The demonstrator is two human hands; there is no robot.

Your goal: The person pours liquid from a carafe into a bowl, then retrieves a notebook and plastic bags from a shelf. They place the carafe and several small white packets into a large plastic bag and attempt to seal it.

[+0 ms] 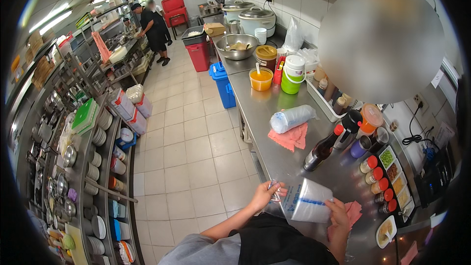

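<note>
My left hand (265,195) grips the crumpled end of a clear plastic wrapper with blue print. My right hand (337,211) holds the stack of clear plastic bags (312,201), which has a blue band across it and sits partly inside that wrapper. A pink cloth (354,212) lies beside and partly behind my right wrist. Beyond the hands stands a dark glass bottle with a red cap (319,151). Farther up the counter, a roll of clear plastic bags (292,118) rests on another pink cloth (290,137).
The steel counter (254,117) carries red-capped spice jars (374,175), a tray of toppings (396,180), a white basket of bottles (323,99) and a steel bowl (237,52). Bins, including a blue one (223,86), stand beside it. Shelves line the left; two people stand far back.
</note>
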